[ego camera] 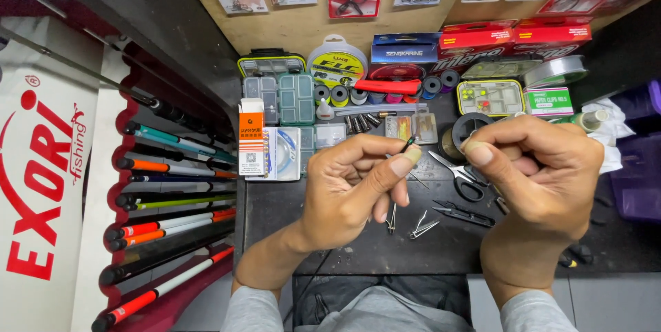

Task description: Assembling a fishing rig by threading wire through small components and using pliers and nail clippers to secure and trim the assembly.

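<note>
Left hand [351, 184] pinches thin dark rod tip [410, 143]; right hand [540, 170] closed nr scissors [460, 175].

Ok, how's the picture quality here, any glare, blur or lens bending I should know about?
Head view: bright, even light, both hands sharp, left hand and right hand; mild glare on the clear line spool; wide-lens bending curves the rod rack at the left edge; the dark worktop hides detail in small tools.
</note>
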